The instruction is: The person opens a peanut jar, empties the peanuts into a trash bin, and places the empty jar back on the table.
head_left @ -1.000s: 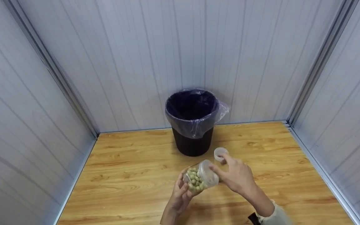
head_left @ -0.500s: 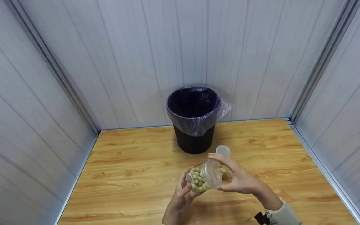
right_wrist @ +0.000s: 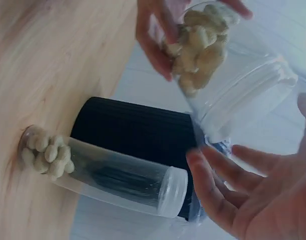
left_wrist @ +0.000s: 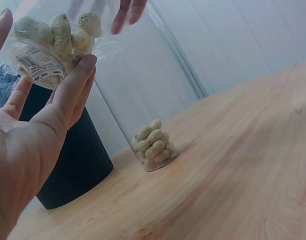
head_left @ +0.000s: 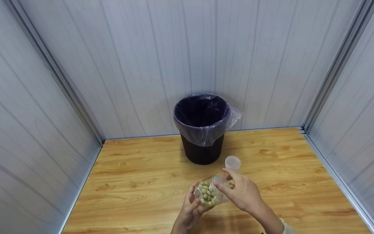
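Note:
My left hand (head_left: pixel 188 209) grips a clear plastic jar of unshelled peanuts (head_left: pixel 208 194) by its base, tilted with its translucent lid (head_left: pixel 219 187) toward the right. A barcode label (left_wrist: pixel 40 65) shows on the jar's bottom in the left wrist view. My right hand (head_left: pixel 243 191) is at the lid, thumb and fingers spread around it; in the right wrist view its fingers (right_wrist: pixel 213 195) look loosely bent and slightly apart from the lid (right_wrist: pixel 250 95). Behind the hands stands a taller clear jar (right_wrist: pixel 117 170) with peanuts in its bottom and a translucent cap (head_left: pixel 232 162).
A black trash bin (head_left: pixel 203 151) lined with a thin translucent bag (head_left: pixel 206 135) stands against the back wall. Pale panel walls (head_left: pixel 125 65) enclose the wooden tabletop (head_left: pixel 135 182) at the back and both sides.
The right hand went from the lid's upper edge to spread around its end, then turned back over it. The held jar shifted slightly; the lid stays on the jar.

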Demonstrator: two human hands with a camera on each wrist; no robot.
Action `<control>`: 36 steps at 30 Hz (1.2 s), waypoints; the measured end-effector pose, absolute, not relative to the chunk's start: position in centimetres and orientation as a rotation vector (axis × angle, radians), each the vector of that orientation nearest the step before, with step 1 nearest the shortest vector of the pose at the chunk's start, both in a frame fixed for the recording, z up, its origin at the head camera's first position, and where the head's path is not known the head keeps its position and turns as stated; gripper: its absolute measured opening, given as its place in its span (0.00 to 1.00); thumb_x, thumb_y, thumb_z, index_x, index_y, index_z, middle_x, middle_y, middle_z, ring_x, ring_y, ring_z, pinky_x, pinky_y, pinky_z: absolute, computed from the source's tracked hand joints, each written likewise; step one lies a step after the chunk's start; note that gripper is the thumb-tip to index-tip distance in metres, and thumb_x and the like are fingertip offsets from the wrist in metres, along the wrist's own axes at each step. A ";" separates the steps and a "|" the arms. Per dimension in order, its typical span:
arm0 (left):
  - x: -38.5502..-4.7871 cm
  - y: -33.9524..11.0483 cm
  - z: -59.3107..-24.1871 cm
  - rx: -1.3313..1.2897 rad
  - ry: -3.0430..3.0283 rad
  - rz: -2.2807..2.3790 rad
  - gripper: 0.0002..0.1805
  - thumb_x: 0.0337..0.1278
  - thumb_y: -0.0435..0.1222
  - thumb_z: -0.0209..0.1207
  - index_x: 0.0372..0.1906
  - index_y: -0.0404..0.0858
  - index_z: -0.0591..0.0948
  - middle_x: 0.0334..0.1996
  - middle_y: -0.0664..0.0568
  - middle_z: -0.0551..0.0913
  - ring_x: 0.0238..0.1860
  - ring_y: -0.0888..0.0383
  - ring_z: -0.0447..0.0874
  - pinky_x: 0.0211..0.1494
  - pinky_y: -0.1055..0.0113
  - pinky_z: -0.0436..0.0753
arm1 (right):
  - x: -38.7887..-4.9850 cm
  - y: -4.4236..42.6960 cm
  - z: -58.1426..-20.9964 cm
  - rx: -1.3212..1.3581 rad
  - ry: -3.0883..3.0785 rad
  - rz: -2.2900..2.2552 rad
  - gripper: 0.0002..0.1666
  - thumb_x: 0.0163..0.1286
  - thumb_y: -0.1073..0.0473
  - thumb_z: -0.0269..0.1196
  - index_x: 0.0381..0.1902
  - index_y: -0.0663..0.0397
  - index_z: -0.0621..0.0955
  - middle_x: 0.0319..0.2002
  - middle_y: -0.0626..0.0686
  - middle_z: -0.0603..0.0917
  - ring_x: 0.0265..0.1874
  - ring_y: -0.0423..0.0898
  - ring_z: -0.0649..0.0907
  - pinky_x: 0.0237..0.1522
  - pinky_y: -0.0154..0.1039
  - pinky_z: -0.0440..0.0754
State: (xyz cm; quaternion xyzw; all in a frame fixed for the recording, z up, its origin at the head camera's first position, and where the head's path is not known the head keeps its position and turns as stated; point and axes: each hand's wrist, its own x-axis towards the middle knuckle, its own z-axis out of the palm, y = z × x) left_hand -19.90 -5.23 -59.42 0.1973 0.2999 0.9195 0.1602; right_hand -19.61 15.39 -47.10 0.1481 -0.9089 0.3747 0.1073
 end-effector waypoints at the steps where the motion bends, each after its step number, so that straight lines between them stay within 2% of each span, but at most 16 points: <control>1: -19.9 -5.3 -59.5 0.568 0.860 2.625 0.37 0.63 0.36 0.61 0.70 0.37 0.54 0.63 0.39 0.65 0.60 0.42 0.72 0.56 0.51 0.78 | -19.5 15.5 -47.1 0.470 -2.697 1.102 0.34 0.62 0.31 0.61 0.58 0.44 0.80 0.46 0.45 0.84 0.41 0.44 0.83 0.41 0.46 0.82; 3: -19.8 -5.2 -59.5 0.584 0.863 2.613 0.36 0.64 0.35 0.60 0.70 0.38 0.54 0.64 0.38 0.65 0.60 0.41 0.72 0.56 0.52 0.78 | -19.5 16.1 -47.1 0.622 -2.685 1.158 0.33 0.60 0.35 0.66 0.59 0.45 0.79 0.49 0.46 0.83 0.42 0.45 0.83 0.40 0.46 0.82; 5: -19.7 -5.2 -59.5 0.597 0.871 2.588 0.34 0.65 0.34 0.59 0.69 0.38 0.55 0.64 0.38 0.65 0.60 0.41 0.72 0.56 0.52 0.78 | -19.5 16.9 -47.3 0.836 -2.620 1.236 0.34 0.57 0.46 0.73 0.60 0.46 0.78 0.55 0.48 0.80 0.48 0.48 0.80 0.44 0.45 0.82; 8: -19.6 -5.0 -59.6 0.604 0.889 2.556 0.32 0.65 0.34 0.58 0.67 0.40 0.55 0.63 0.38 0.65 0.59 0.41 0.73 0.56 0.52 0.79 | -19.7 18.0 -47.6 1.118 -2.517 1.306 0.42 0.48 0.61 0.77 0.63 0.47 0.75 0.61 0.51 0.74 0.56 0.52 0.76 0.48 0.47 0.81; 9: -19.6 -5.0 -59.6 0.601 0.898 2.551 0.32 0.65 0.35 0.58 0.66 0.40 0.55 0.63 0.37 0.66 0.59 0.41 0.73 0.55 0.52 0.79 | -19.7 18.2 -47.7 1.176 -2.493 1.318 0.44 0.47 0.63 0.77 0.64 0.47 0.74 0.63 0.52 0.73 0.59 0.54 0.74 0.51 0.48 0.80; 12: -19.5 -5.1 -59.7 0.579 0.938 2.553 0.31 0.65 0.35 0.58 0.67 0.39 0.57 0.63 0.37 0.66 0.58 0.40 0.74 0.55 0.52 0.79 | -19.9 18.5 -48.0 1.238 -2.475 1.384 0.51 0.46 0.66 0.76 0.69 0.46 0.69 0.65 0.52 0.70 0.61 0.54 0.72 0.55 0.49 0.78; 16: -19.4 -5.0 -59.7 0.526 0.953 2.561 0.33 0.63 0.35 0.59 0.68 0.39 0.57 0.63 0.36 0.65 0.59 0.40 0.73 0.55 0.51 0.79 | -19.8 18.8 -48.4 1.225 -2.443 1.506 0.54 0.48 0.67 0.76 0.71 0.48 0.63 0.65 0.53 0.70 0.58 0.53 0.75 0.54 0.49 0.79; 21: -19.2 -4.9 -59.8 0.494 0.929 2.564 0.33 0.62 0.34 0.60 0.68 0.40 0.57 0.64 0.38 0.65 0.59 0.41 0.73 0.55 0.52 0.79 | -19.3 20.3 -49.1 1.169 -2.345 1.533 0.49 0.45 0.71 0.77 0.65 0.59 0.67 0.64 0.58 0.71 0.59 0.54 0.74 0.50 0.52 0.81; 24: -19.1 -5.1 -60.1 0.505 0.915 2.566 0.34 0.62 0.34 0.61 0.68 0.40 0.57 0.64 0.38 0.65 0.59 0.42 0.73 0.54 0.53 0.79 | -18.3 21.6 -48.8 1.086 -2.356 1.521 0.45 0.47 0.70 0.77 0.63 0.61 0.69 0.64 0.59 0.71 0.58 0.52 0.74 0.47 0.50 0.82; 27: -19.0 -5.3 -60.4 0.533 0.894 2.574 0.34 0.61 0.34 0.62 0.68 0.40 0.57 0.64 0.39 0.65 0.59 0.42 0.73 0.55 0.52 0.79 | -17.6 23.4 -49.2 0.971 -2.417 1.475 0.44 0.50 0.67 0.76 0.64 0.56 0.70 0.63 0.55 0.73 0.55 0.49 0.75 0.46 0.47 0.82; 32: -18.8 -5.4 -60.8 0.566 0.869 2.600 0.35 0.62 0.32 0.61 0.68 0.39 0.54 0.63 0.39 0.65 0.60 0.42 0.72 0.57 0.52 0.78 | -17.8 27.5 -51.5 0.771 -2.519 1.376 0.44 0.51 0.63 0.77 0.66 0.48 0.72 0.61 0.50 0.75 0.55 0.49 0.75 0.44 0.48 0.83; 36: -18.8 -5.2 -60.9 0.540 0.852 2.631 0.40 0.60 0.31 0.62 0.70 0.37 0.51 0.63 0.38 0.66 0.60 0.41 0.72 0.58 0.50 0.77 | -19.0 30.5 -52.4 0.617 -2.596 1.328 0.40 0.53 0.62 0.76 0.64 0.50 0.74 0.60 0.52 0.76 0.53 0.49 0.76 0.44 0.46 0.83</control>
